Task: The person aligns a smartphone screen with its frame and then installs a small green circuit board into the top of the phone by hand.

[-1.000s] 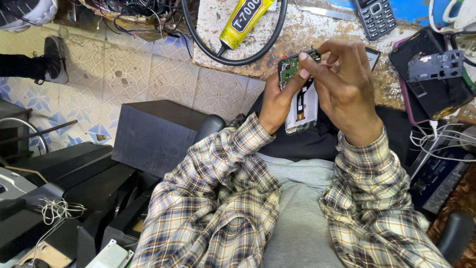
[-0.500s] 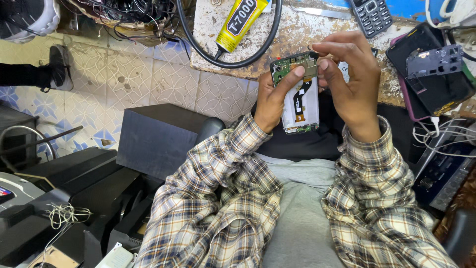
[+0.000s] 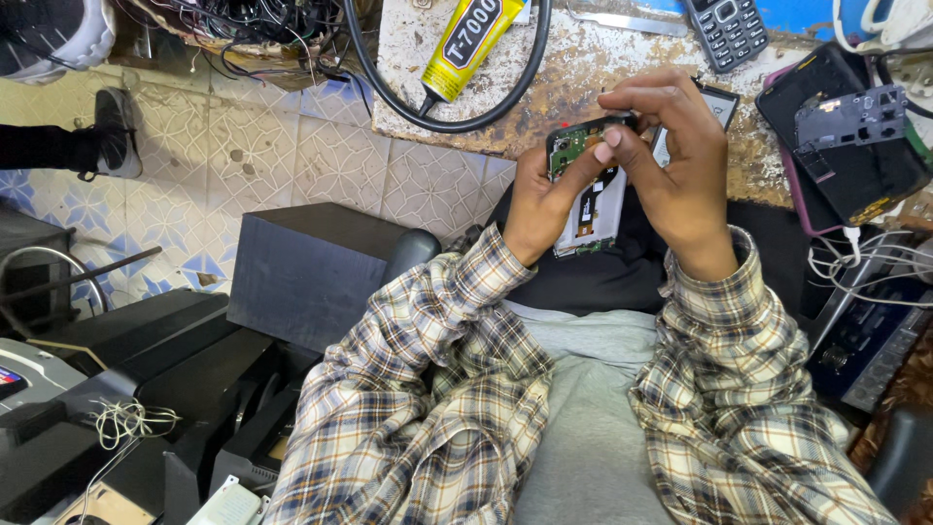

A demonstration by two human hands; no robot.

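An opened mobile phone point(image 3: 587, 199) with its green circuit board exposed is held upright over my lap, just in front of the worn workbench point(image 3: 583, 78). My left hand point(image 3: 540, 199) grips its left side, thumb stretched across the board. My right hand point(image 3: 671, 160) closes over the phone's top right corner, fingertips pinching the upper edge. Both sleeves are plaid. What the right fingertips touch is hidden.
On the bench lie a yellow glue tube point(image 3: 468, 44), a black cable loop point(image 3: 437, 117), a keypad phone point(image 3: 727, 31) and dismantled dark phone parts point(image 3: 847, 131). A black box point(image 3: 311, 272) stands on the tiled floor at left. Someone's shoe point(image 3: 115, 131) is further left.
The phone and both hands shifted slightly within the view as the camera moved. My right fingers have closed further over the phone's top edge.
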